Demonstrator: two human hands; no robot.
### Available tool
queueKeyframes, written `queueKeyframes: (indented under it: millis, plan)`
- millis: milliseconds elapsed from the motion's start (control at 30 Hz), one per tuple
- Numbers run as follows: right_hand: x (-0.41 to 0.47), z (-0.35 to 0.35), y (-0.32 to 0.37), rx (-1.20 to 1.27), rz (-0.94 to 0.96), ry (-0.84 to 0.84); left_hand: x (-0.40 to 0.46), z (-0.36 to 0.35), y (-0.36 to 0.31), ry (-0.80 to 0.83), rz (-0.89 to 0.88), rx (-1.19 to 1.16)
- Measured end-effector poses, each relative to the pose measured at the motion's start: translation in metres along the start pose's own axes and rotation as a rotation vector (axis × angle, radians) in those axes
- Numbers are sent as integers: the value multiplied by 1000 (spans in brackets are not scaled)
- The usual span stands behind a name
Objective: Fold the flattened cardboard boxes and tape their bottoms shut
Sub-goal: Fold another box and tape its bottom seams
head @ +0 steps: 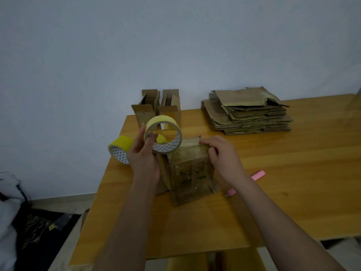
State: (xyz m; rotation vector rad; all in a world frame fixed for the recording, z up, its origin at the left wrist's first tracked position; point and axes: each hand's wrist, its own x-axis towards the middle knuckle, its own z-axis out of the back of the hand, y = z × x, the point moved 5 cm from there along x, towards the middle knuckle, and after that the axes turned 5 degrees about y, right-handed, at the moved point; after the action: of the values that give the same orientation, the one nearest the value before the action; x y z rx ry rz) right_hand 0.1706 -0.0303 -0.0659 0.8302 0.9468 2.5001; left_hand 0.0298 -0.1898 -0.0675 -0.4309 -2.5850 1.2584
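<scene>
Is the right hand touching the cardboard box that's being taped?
Touching. The head view shows the right hand with its fingers pressed down on the top edge of the box, no gap between them, while the left hand holds the tape roll.

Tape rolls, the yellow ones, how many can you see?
2. One tape roll is held up in the left hand, above the box being taped. The other roll lies on the table at its left edge, beside that hand.
</scene>
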Motion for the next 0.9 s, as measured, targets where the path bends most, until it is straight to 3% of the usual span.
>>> queueKeyframes:
  millis: [167,333,500,767,900]
  plan:
    - [2,-2,0,-45,-27,-22,-4,12,-7,207,39,273]
    - [5,-7,4,162,-213,-86,-12,21,1,213,50,501]
    - [9,-2,-9,381,-426,-104,-19,18,-4,256,56,564]
    - [22,-5,-5,195,-319,-111,-17,28,-23,411,78,579]
    - [22,-4,-6,163,-290,-106,-13,40,-19,353,132,399]
